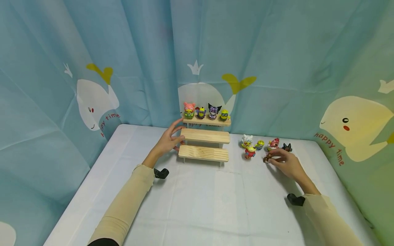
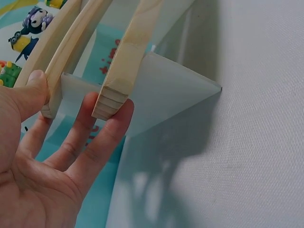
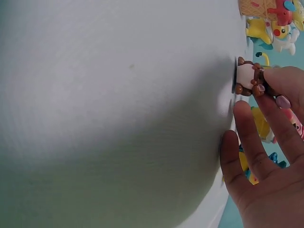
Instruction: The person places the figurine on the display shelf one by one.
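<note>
Just left of the frame's centre, the left hand (image 1: 167, 140) grips the end of the wooden stand (image 1: 204, 153), thumb and fingers about its tiers, presumably to steady it. At upper centre, four figurines (image 1: 213, 112) line the top tier, spaced apart, perhaps so each shows. Right of centre, loose figurines (image 1: 249, 152) stand grouped on the counter (image 1: 197, 205), likely within easy reach. Beside them, the right hand (image 1: 287, 163) pinches the brown figurine (image 3: 245, 76) between thumb and forefinger, other fingers spread, seemingly clear of its neighbours; whether its base touches down, I cannot tell.
</note>
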### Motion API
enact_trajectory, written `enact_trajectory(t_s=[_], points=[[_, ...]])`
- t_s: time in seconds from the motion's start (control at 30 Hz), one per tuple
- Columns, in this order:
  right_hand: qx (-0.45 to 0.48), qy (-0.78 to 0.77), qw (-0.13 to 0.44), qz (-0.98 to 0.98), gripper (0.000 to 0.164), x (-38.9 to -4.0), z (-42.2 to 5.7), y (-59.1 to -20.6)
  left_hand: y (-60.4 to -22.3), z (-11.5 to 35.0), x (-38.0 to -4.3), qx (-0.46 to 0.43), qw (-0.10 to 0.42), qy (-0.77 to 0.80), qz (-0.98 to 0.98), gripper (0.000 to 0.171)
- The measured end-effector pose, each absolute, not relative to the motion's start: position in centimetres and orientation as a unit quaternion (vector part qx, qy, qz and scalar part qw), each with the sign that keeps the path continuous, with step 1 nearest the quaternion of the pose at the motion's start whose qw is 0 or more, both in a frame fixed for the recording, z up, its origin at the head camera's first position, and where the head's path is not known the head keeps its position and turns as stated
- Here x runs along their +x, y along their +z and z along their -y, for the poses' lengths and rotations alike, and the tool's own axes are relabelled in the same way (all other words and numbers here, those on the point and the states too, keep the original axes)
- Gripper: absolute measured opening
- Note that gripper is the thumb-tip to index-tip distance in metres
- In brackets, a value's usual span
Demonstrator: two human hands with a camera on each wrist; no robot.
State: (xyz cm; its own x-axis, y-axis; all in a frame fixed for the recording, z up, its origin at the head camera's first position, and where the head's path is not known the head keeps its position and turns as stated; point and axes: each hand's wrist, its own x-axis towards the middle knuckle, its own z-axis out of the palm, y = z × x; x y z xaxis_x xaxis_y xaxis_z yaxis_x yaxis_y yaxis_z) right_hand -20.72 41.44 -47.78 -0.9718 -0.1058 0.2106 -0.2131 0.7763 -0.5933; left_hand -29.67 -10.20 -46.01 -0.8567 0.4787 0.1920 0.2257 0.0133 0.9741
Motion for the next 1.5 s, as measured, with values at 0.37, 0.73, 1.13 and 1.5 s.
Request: enact_trajectory(t_s=[0.37,0.73,1.13,1.5], points=[[0.089,0.323,0.073,0.939,0.031,-19.9,-41.6,-46.6,-44.4,10.2,-28.3,0.252,0.1,0.654,-0.706,0.075],[0.123,0.348,0.118,0.922,0.028,-18.8,-41.7,-44.5,-45.6,10.3,-29.4,0.245,0.103,0.658,-0.705,0.076],[0.115,0.367,0.134,0.913,0.031,-18.0,-41.4,-42.8,-46.9,10.2,-30.1,0.254,0.081,0.651,-0.711,0.074],[0.108,0.388,0.134,0.905,0.033,-17.6,-41.2,-41.9,-46.4,10.3,-29.9,0.254,0.094,0.655,-0.705,0.076]])
